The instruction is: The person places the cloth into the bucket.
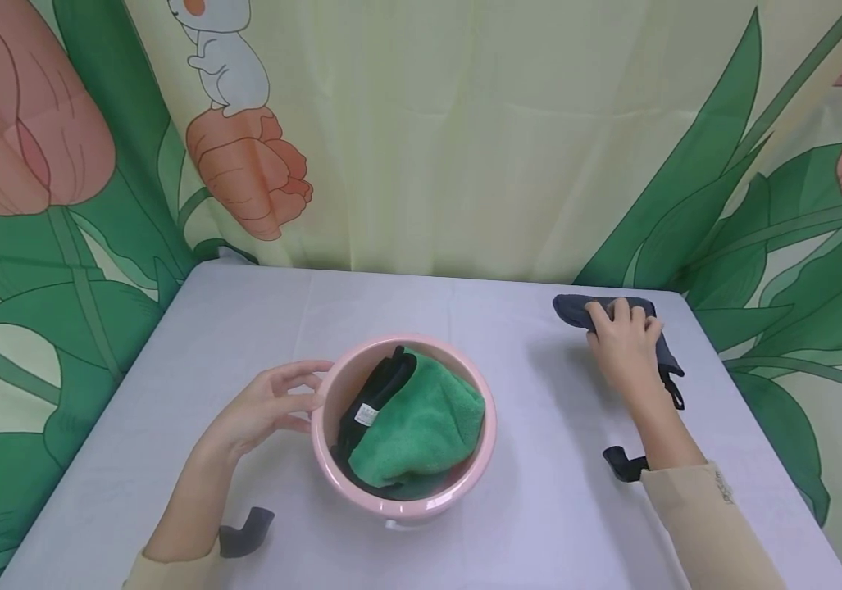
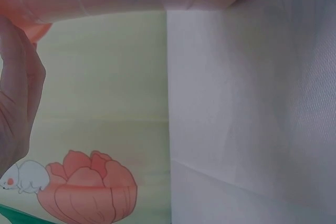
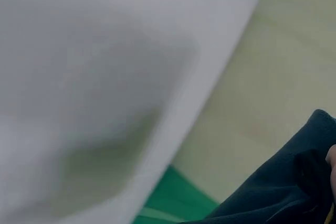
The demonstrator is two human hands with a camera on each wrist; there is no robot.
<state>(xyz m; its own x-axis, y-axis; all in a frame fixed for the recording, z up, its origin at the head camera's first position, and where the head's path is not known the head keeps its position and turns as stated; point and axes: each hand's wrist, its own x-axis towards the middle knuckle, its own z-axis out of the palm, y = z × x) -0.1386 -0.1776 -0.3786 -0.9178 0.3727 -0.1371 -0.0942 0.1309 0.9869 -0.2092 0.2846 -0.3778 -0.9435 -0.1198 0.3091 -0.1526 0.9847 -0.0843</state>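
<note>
A round pink tub (image 1: pixel 489 434) stands at the middle of the table in the head view. Inside it lie a bunched green towel (image 1: pixel 428 422) and a folded black cloth item (image 1: pixel 385 383) with a white label. My left hand (image 1: pixel 261 408) is at the tub's left side, its loosely bent fingers touching the outside near the rim. Toward the far right corner, my right hand (image 1: pixel 623 344) grips a dark grey-blue folded cloth (image 1: pixel 574 310) with a dark loop hanging from its end. In the right wrist view, that cloth (image 3: pixel 283 182) shows beside a fingertip at the lower right.
White cloth covers the table (image 1: pixel 539 508). Behind it hangs a pale curtain (image 1: pixel 450 147) printed with tulips, a rabbit and a carrot. Black curved pieces (image 1: pixel 246 533) sit at both wrists. A shadow falls on the table near the right hand.
</note>
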